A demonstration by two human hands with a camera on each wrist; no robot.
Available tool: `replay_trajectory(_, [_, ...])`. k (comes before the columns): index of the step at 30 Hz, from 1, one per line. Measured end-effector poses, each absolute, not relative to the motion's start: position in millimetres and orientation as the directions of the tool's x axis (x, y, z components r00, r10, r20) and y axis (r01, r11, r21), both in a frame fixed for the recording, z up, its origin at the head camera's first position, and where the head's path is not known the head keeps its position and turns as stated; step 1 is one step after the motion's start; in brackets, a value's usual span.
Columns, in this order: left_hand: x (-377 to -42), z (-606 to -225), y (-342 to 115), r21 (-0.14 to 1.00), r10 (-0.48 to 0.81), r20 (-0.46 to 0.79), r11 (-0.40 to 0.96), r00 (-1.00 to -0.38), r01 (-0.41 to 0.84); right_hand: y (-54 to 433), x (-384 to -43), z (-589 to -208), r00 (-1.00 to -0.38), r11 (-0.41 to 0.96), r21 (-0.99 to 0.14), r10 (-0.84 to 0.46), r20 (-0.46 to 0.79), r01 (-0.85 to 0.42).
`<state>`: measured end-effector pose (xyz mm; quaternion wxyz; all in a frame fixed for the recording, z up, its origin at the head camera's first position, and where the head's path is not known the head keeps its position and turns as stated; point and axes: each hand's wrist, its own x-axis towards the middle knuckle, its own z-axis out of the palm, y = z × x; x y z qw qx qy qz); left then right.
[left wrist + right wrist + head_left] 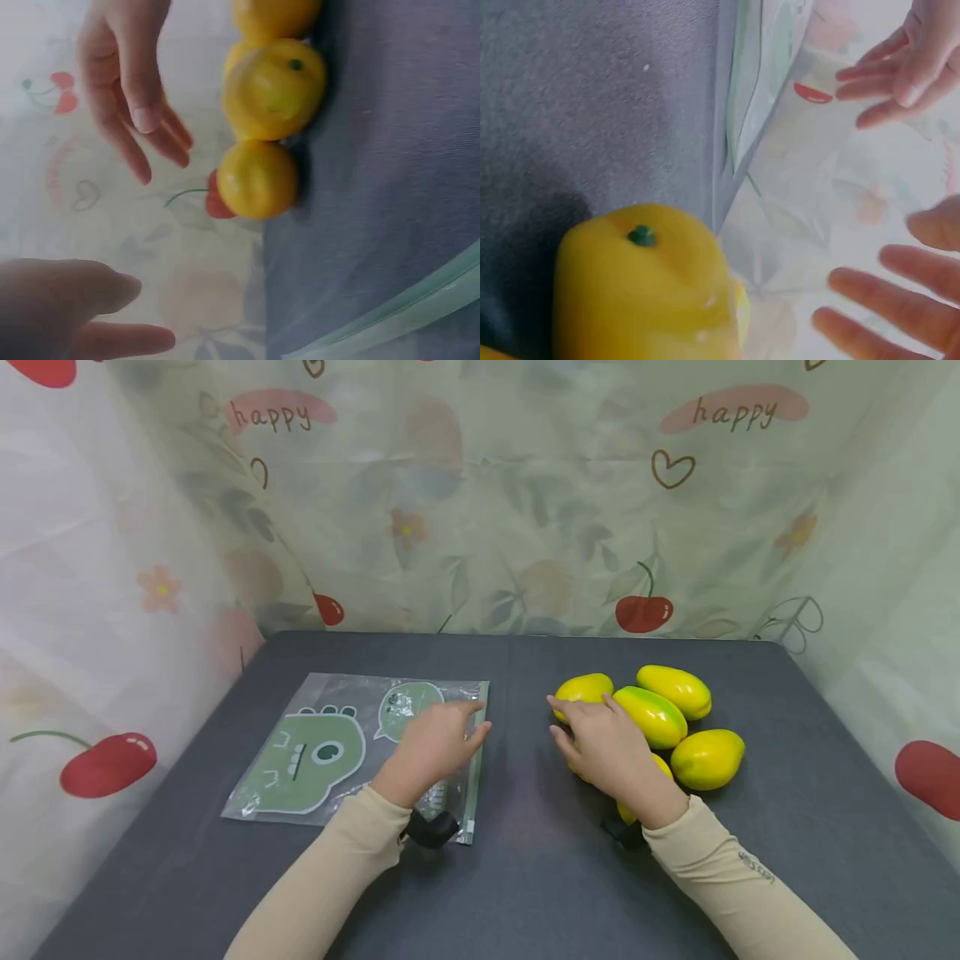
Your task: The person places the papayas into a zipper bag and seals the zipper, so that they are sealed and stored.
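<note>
A printed curtain (465, 543) backs a dark table (517, 902), where a clear bag (315, 768) with green cartoon print lies flat on the person's left and a cluster of yellow fruits lies on the right. The 2 hands hang above them, none of their fingers holding anything: the left hand (433, 747) is over the bag's right part, fingers loosely straight with thumb and forefinger apart; the right hand (609, 752) is over the cluster's left side, fingers spread and fairly straight, and the wrist views show air between it and the fruits. The relation that seems to matter most is here: the fruits lie below and to the right of the right hand's fingers, so that hand is much the nearer. 4 fruits show well: a middle fruit (651, 718) with a green tinge and a far-right fruit (675, 691), both with long axes slanting from far left to near right, a near-right fruit (708, 760) lying more crosswise, and a far-left fruit (583, 686) just beyond the fingertips; more yellow shows beneath the right hand. The bag's narrow green edge strip (474, 793) runs near to far, facing the fruits.
</note>
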<state>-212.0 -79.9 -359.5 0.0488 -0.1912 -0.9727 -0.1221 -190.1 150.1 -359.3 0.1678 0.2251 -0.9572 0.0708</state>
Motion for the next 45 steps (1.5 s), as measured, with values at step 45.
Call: replay_trajectory(45, [-262, -416, -102, 0.944, 0.166, -0.224, 0.282, -0.96, -0.171, 66, -250, -407, -0.918, 0.604, -0.797, -0.311, -0.247, 0.01])
